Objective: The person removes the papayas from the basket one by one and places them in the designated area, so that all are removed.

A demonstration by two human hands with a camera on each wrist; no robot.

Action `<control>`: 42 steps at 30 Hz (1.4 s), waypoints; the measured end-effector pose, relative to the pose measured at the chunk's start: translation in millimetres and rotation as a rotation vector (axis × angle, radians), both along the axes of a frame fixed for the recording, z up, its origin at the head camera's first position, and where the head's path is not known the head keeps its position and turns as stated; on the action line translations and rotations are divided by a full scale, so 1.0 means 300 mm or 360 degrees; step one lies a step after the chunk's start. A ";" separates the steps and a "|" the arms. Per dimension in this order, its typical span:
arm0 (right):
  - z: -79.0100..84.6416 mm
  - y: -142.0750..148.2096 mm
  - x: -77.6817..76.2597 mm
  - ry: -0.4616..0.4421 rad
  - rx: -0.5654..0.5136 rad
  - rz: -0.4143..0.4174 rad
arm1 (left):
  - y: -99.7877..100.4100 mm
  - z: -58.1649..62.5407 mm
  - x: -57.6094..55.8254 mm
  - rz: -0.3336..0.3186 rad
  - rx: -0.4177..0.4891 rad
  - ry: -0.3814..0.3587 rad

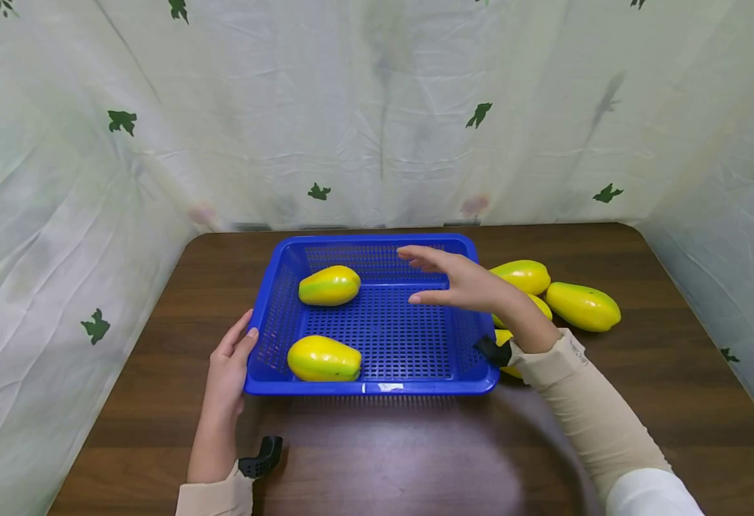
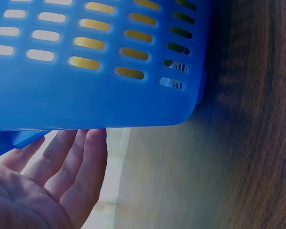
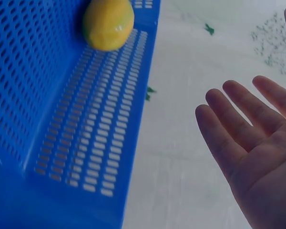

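Observation:
A blue plastic basket [image 1: 390, 387] with slotted walls holds two yellow papayas, one papaya [image 1: 329, 286] toward the back left and another papaya [image 1: 324, 358] at the front left. At the basket's left rim my left hand [image 1: 227, 365] grips the edge, thumb by the rim and fingers along the outer side. The left wrist view shows those fingers [image 2: 81, 167] against the basket's wall. My right hand [image 1: 457, 279] hovers over the basket's right part, thumb and fingers spread apart and holding nothing. In the right wrist view its fingers [image 3: 248, 129] are extended beside the basket.
Right of the basket, several more papayas lie on the brown wooden table [image 1: 377, 459], including one papaya [image 1: 583, 307] farthest right; the right forearm and basket partly hide others. A pale curtain [image 1: 377, 122] with green leaf prints surrounds the table's back and sides.

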State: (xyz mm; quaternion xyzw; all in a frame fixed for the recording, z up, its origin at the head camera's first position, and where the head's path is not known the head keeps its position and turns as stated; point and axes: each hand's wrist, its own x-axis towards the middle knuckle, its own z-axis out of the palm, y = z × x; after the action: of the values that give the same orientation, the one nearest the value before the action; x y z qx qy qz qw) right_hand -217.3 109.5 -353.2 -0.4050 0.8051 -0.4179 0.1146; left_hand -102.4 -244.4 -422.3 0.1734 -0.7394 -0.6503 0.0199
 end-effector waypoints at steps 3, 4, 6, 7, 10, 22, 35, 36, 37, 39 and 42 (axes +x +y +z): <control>-0.008 -0.035 -0.006 0.0017 0.0009 0.0045 | 0.001 0.001 0.001 -0.0005 -0.0009 -0.0008; -0.012 -0.047 -0.007 0.0012 0.0018 0.0059 | 0.001 0.001 0.001 -0.0007 -0.0010 -0.0009; -0.018 -0.070 -0.009 -0.0005 0.0030 0.0083 | 0.000 0.001 0.001 -0.0009 -0.0017 -0.0013; -0.022 -0.082 -0.009 -0.0010 0.0042 0.0093 | 0.000 0.001 0.001 -0.0010 -0.0017 -0.0014; -0.038 -0.120 -0.013 -0.0022 0.0080 0.0139 | -0.002 0.001 0.002 -0.0012 -0.0012 -0.0018; -0.098 -0.264 -0.016 -0.0109 0.0237 0.0278 | -0.005 -0.002 0.001 -0.0009 -0.0017 -0.0019; -0.154 -0.387 -0.013 -0.0204 0.0354 0.0517 | -0.005 -0.001 -0.004 -0.0020 -0.0033 -0.0019; -0.159 -0.394 -0.012 -0.0211 0.0363 0.0538 | -0.004 -0.001 -0.004 -0.0019 -0.0032 -0.0018; -0.163 -0.400 -0.010 -0.0226 0.0366 0.0563 | -0.003 -0.001 -0.004 -0.0018 -0.0035 -0.0017; -0.170 -0.412 -0.006 -0.0257 0.0385 0.0597 | -0.002 -0.001 -0.004 -0.0017 -0.0044 -0.0019; -0.177 -0.425 0.002 -0.0270 0.0434 0.0637 | -0.002 0.000 -0.004 -0.0012 -0.0036 -0.0024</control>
State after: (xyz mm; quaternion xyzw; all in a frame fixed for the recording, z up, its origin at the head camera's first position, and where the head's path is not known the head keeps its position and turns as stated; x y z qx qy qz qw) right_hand -216.7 -18.0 -406.1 -0.5007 0.7453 -0.3069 0.3156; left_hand -103.7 -244.9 -422.4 0.1754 -0.7475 -0.6405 0.0139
